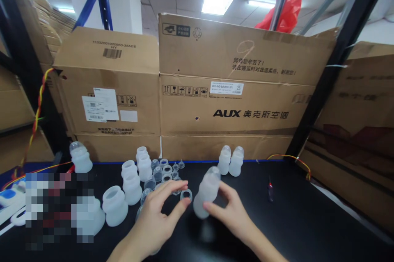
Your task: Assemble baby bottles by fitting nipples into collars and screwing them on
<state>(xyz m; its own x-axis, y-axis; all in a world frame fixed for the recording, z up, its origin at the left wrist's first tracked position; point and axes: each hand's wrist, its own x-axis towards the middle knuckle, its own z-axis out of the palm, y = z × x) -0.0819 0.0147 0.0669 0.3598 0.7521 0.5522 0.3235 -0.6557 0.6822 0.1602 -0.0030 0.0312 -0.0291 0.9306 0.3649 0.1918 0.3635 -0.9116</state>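
Cardboard panels [191, 57] back a black tabletop [252, 225], their upper edges below a ceiling with lit lamps. At far left, a red-and-yellow wire [39, 102] hangs by a dark post; below it a blue-and-white item [9, 196] is cut off by the frame edge, and a pixelated patch conceals whatever lies beside it. One capped bottle [81, 158] stands behind that patch. Next to it comes a group of open bottle bodies [115, 206], the nearest partly lost to the pixels. Further right, clear rings and caps [167, 169] lie spread out, several hidden behind my left hand [158, 208]; their number cannot be established. That hand holds nothing visible, its thumb and fingers apart; a loose ring [186, 195] shows just by the thumb tip, contact not determinable. To its right, my right hand [230, 208] is clamped on a frosted bottle [207, 191], its top leaning right; motion blur softens the outline, and whether its base meets the tabletop I cannot tell. Some of my right fingers are hidden behind it. Two capped bottles [236, 161] stand beyond, near the panels. Right of these lies a slim dark tool [270, 190], its type unclear. Another carton [357, 139], in shadow, runs out of frame, its print illegible.
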